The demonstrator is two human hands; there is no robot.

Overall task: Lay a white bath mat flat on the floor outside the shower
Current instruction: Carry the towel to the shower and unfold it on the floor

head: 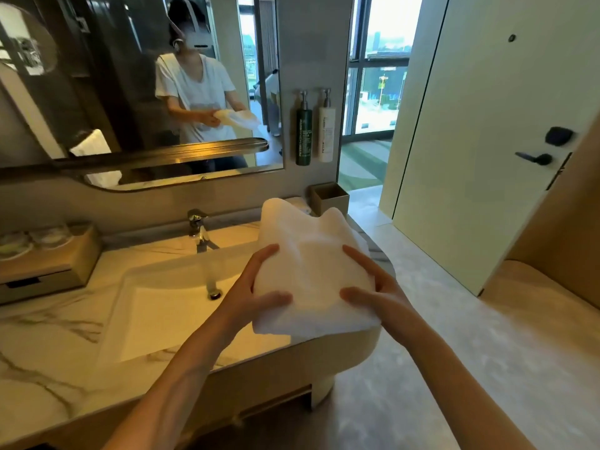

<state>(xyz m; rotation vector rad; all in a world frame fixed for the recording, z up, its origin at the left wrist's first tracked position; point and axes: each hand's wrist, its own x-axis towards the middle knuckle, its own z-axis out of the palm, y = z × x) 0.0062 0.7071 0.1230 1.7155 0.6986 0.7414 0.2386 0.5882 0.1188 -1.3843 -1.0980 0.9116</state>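
Left hand (256, 287) and right hand (373, 287) grip the folded white bath mat (311, 254) by its sides, fingers curled round it, over the right end of the marble surface (48, 336) beside the sink (162, 313). Beyond, a dark green pump bottle (303, 138) and a white pump bottle (325, 134) hang on the wall, their vertical lettering too blurred to read.

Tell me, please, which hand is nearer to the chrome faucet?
Left. The left hand grips the left edge of the folded white bath mat, just right of the chrome faucet; the right hand grips the opposite edge, farther away.
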